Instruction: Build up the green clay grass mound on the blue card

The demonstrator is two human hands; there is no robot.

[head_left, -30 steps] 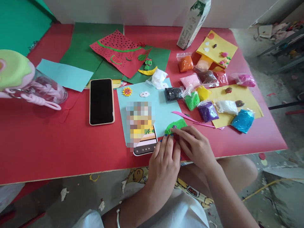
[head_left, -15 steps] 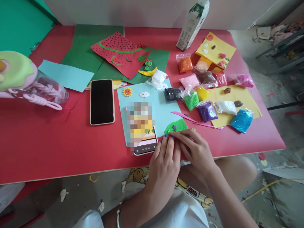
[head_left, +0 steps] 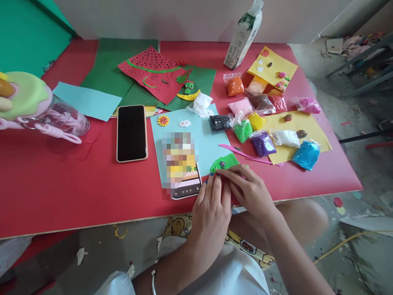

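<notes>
My left hand (head_left: 212, 209) lies on the lower edge of the light blue paper (head_left: 207, 137), its fingers stretched out flat at the green clay patch (head_left: 229, 162). My right hand (head_left: 250, 188) comes over from the right, its fingers apart. The index fingertip touches the lower left of the patch; the thumb is hidden. On the patch sits a small purple clay flower (head_left: 222, 164). A clay sun (head_left: 163, 120) and a white clay cloud (head_left: 184, 123) are on the same paper. Left of my hands, a phone (head_left: 187, 190) with a partly blurred screen rests on the paper.
Pink clay tools (head_left: 235, 150) lie right of the paper. Several bags of coloured clay, including a purple bag (head_left: 263, 143) and a blue bag (head_left: 306, 155), spread behind them. A carton (head_left: 244, 37) stands at the back. A dark phone (head_left: 132, 133) and a cup (head_left: 66, 116) are leftward.
The view has shifted slightly, so the table's things appear a little lower or further left. Both hands keep nearly the same pose at the green clay.
</notes>
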